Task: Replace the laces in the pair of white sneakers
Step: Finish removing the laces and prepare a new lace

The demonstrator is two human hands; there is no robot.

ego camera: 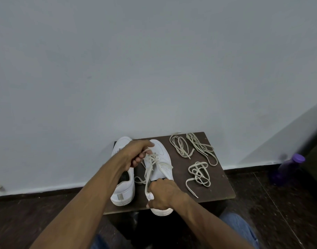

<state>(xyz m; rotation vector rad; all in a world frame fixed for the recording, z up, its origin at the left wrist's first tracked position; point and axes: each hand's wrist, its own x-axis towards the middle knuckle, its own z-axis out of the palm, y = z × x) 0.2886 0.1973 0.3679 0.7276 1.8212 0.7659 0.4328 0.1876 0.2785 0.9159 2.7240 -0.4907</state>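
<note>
Both hands' fingers — pinching lace

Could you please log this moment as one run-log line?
left hand: pinches lace | right hand: grips lace | right sneaker: partly laced | three loose laces: on table

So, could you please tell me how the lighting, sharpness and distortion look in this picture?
Head view: dim, even light with no glare; wide-angle bending curves the wall's baseboard; the purple bottle at the right edge is smeared and soft; the sneakers, the loose laces and both hands, left and right, are fairly sharp.
</note>
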